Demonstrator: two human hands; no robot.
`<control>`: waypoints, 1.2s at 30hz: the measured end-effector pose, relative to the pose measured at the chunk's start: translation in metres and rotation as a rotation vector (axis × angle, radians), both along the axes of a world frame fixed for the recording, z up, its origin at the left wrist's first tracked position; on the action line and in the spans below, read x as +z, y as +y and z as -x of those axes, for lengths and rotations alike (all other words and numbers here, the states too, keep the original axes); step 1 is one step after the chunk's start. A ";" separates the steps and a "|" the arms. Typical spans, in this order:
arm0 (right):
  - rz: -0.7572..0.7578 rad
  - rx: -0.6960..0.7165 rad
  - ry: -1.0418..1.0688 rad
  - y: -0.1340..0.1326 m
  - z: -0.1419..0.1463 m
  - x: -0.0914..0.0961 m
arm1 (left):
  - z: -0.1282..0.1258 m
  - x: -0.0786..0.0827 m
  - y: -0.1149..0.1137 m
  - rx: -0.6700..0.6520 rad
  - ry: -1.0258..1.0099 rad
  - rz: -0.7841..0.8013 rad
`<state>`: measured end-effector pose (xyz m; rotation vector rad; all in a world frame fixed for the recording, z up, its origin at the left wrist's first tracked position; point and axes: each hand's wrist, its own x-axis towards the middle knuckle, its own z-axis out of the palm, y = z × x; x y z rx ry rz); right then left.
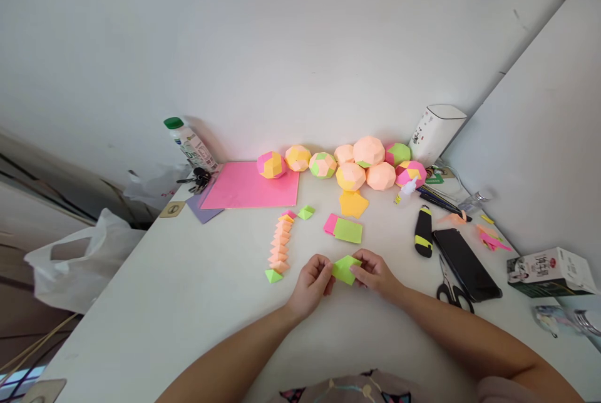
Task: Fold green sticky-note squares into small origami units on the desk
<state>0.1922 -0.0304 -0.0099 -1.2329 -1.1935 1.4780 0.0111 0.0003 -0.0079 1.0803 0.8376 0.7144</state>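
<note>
Both hands meet over the white table (188,290) near its front. My left hand (313,281) and my right hand (374,273) pinch a small green paper piece (345,268) between them, fingers closed on its two ends. Just left of my left hand lies a row of folded orange paper units (280,241) with a green folded unit (273,275) at its near end. Beyond the hands sit flat green and pink paper squares (344,229).
Several coloured paper balls (366,162) line the wall, with a pink sheet (244,187), keys (200,179) and a bottle (190,143) to the left. On the right lie a black marker (423,232), a phone (464,263), scissors (451,290) and a carton (547,271).
</note>
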 end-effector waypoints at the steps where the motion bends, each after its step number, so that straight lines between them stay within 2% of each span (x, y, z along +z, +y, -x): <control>1: -0.001 0.001 -0.014 0.000 0.000 0.000 | 0.000 0.000 0.000 0.005 -0.005 0.005; 9: -0.025 0.027 -0.101 0.000 0.001 0.001 | 0.002 0.003 0.001 -0.069 -0.001 -0.036; 23: -0.065 0.032 -0.152 -0.001 0.000 -0.007 | 0.002 0.003 0.002 -0.064 0.003 -0.010; 32: -0.079 0.041 -0.143 0.000 0.001 -0.004 | 0.002 0.004 0.002 -0.111 0.022 -0.023; 36: -0.082 0.042 -0.104 -0.001 0.002 -0.005 | 0.002 0.002 0.000 -0.166 0.014 -0.079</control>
